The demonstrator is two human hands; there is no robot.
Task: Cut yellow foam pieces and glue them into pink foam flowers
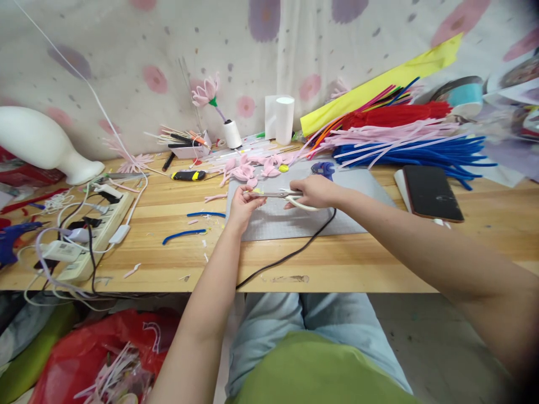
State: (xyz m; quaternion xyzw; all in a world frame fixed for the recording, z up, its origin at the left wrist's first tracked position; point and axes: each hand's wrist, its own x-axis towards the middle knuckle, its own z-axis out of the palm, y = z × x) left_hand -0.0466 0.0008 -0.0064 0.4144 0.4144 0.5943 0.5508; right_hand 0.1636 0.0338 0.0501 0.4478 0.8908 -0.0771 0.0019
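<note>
My right hand [315, 192] is closed round the white handles of a pair of scissors [273, 194], whose blades point left over the grey mat [295, 224]. At the blade tips, my left hand [243, 209] pinches something too small to make out. Just beyond the hands lie pink fuzzy petal shapes [244, 171] and a small yellow piece [283, 168]. Behind my right hand sits a blue glue gun [324, 168], partly hidden by the hand. Two short blue pipe cleaners [184, 234] rest left of the mat.
A power strip [101, 238] with tangled cables stands at the left. Bundles of blue pipe cleaners [412, 154] and red ones [396, 116] lie at the back right, near a black phone [433, 192]. A utility knife [188, 175] and a pink flower [206, 92] are behind. A black cord [290, 255] crosses the mat.
</note>
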